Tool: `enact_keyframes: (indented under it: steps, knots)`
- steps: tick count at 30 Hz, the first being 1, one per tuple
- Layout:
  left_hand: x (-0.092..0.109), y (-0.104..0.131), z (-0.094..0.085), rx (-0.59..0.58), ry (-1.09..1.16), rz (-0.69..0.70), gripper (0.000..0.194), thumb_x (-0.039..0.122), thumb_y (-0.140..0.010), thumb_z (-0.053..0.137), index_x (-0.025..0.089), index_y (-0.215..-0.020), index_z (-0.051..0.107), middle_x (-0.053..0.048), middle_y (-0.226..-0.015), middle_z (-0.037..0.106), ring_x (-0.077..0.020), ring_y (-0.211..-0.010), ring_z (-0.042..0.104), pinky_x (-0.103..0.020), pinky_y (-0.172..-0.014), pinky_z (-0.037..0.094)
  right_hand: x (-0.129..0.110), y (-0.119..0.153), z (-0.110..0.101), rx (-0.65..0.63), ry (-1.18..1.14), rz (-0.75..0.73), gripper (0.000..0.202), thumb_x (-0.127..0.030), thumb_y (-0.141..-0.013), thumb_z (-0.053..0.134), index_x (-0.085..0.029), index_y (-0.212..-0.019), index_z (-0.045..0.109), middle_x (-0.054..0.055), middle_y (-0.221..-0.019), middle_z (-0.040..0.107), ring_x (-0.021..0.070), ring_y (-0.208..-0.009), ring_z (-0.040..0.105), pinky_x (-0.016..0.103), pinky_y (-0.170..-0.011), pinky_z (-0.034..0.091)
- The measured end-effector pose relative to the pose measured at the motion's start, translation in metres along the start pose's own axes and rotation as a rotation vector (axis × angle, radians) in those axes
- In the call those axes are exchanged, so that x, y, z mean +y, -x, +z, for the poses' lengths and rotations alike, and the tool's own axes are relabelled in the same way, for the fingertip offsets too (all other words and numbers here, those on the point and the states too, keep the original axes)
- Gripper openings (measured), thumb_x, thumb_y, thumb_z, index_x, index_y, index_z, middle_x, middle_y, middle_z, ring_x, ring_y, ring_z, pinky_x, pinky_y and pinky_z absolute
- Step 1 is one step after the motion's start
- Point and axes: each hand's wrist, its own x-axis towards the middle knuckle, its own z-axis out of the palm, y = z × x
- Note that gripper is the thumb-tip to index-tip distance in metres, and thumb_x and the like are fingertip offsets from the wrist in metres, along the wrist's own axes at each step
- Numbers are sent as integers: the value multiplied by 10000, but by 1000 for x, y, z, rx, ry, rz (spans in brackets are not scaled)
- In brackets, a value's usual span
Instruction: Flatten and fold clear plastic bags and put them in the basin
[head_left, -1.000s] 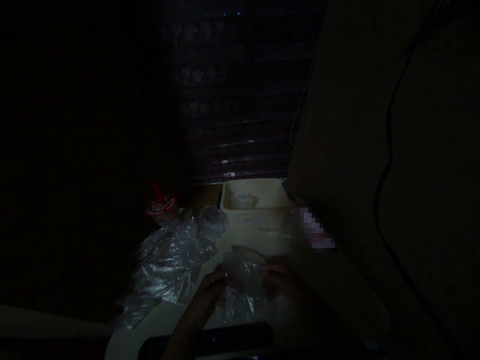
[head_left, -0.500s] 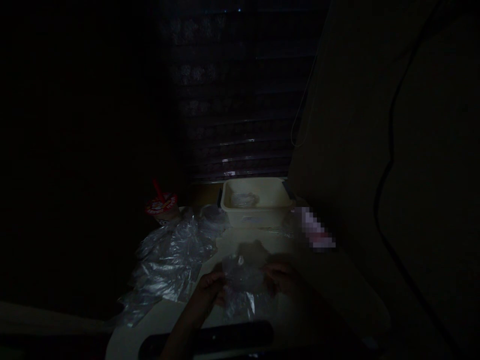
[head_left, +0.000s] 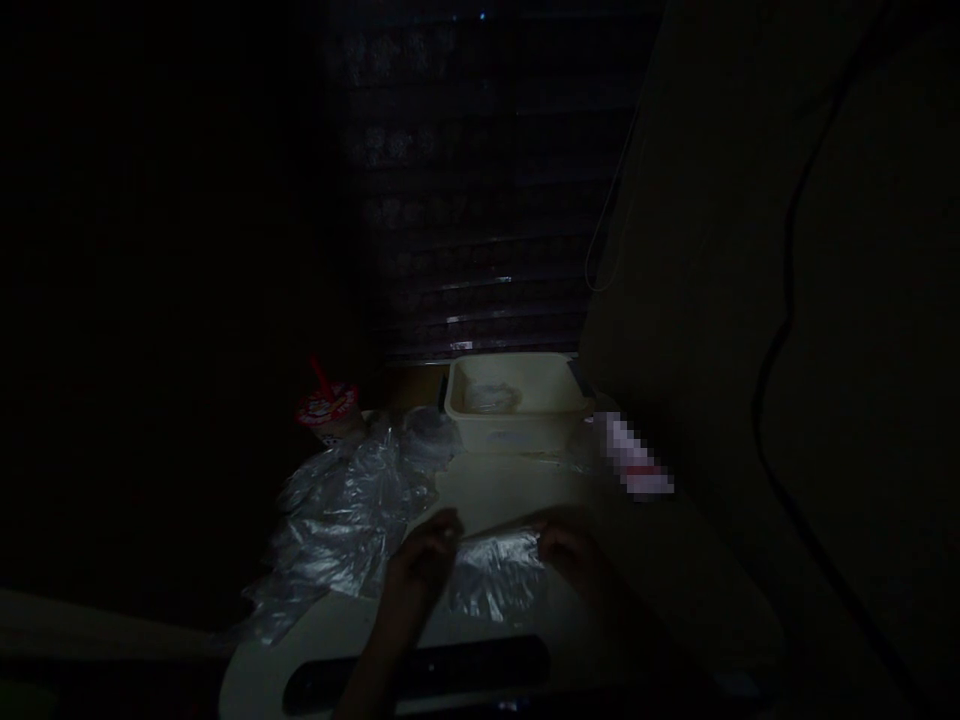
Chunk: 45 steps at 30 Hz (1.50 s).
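Observation:
A clear plastic bag [head_left: 496,578] is stretched between my two hands above the pale table [head_left: 495,490]. My left hand [head_left: 424,555] is closed on its upper left corner. At the upper right corner, my right hand [head_left: 568,552] pinches the same bag; darkness hides part of this hand. Left of my left hand lies a loose heap of clear plastic bags [head_left: 345,515], spread over the table's left side. Beyond my hands, a cream plastic bin [head_left: 517,435] holds a crumpled, clear plastic item [head_left: 491,397].
A cup with a red patterned lid and red straw [head_left: 328,405] stands behind the heap. A blurred-out pinkish item [head_left: 637,458] lies right of the bin. A long dark bar [head_left: 420,672] lies along the near edge. Slatted blinds [head_left: 480,240] hang behind, and a dark cable [head_left: 759,400] runs down at right.
The bag between my hands was hanging lower and flatter; its top edge is now pulled taut and gathered. My left hand has risen slightly. The view has shifted a little.

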Motion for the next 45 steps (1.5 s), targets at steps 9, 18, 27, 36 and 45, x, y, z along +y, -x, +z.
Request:
enact_keyframes:
  steps: [9,18,27,36,45]
  knots:
    - [6,19,18,-53,-962,365,364,214,-786,394,203,-1146,441,-80,-1187,468,-197,-1089,414,-368,-870,380,-2,7,0,12,166,-240,175,-372,-737,413,-221,-702,495,60,-1084,529,224,-1056,427,365,-841,337]
    - [4,28,14,95,-1377,407,367,267,-786,400,234,-1148,449,-78,-1072,554,-223,-874,518,-365,-692,389,-7,9,1,88,306,-223,258,-196,-684,398,-230,-918,502,58,-1113,493,208,-1053,427,338,-824,373]
    - [-4,34,11,52,-1396,353,327,257,-785,396,224,-1096,490,-53,-901,612,-183,-706,558,-298,-599,379,-4,9,3,121,255,-175,344,-156,-647,406,-232,-969,499,55,-1102,497,193,-1000,469,317,-804,392]
    - [-6,28,13,48,-1169,384,348,190,-730,385,193,-1053,515,-49,-832,634,-175,-666,580,-287,-578,442,-3,10,3,124,245,-172,353,-175,-652,408,-232,-990,492,59,-1113,490,199,-1014,463,317,-784,407]
    - [-4,23,3,-93,-1077,318,363,195,-758,393,192,-1111,477,-43,-890,632,-140,-683,593,-251,-598,466,-13,12,3,115,321,-116,362,-183,-670,406,-235,-1018,493,63,-1102,509,211,-1019,467,337,-773,426]
